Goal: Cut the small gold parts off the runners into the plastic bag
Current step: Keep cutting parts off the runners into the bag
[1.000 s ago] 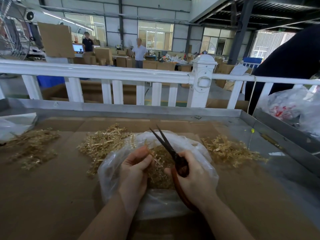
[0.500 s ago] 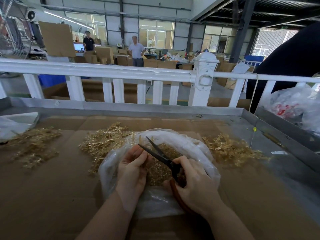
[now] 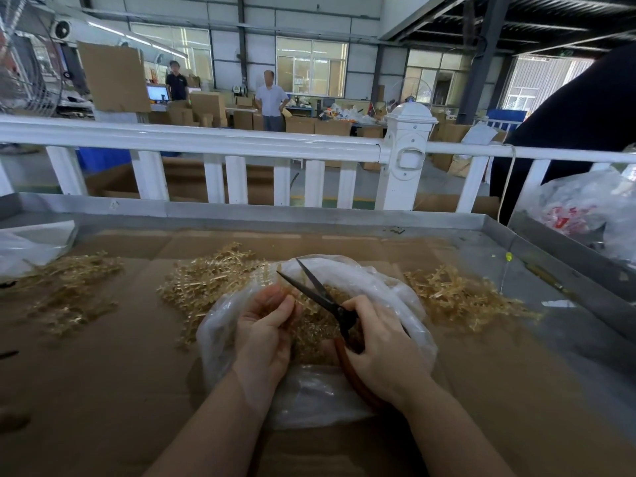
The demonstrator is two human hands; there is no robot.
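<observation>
Over the mouth of a clear plastic bag [image 3: 320, 390], near the front edge of the cardboard-lined table [image 3: 103, 373]: right hand [image 3: 382, 346] curled around the orange handles of scissors [image 3: 323, 297], dark blades parted in a narrow V. Left hand [image 3: 265, 325] pinching a small gold runner [image 3: 292, 297] at the fingertips, just beside the lower blade. Inside the bag, a heap of cut gold parts [image 3: 316, 335]. Behind and to either side, toward the back edge, loose gold runner piles [image 3: 206, 284], tangled and glinting.
</observation>
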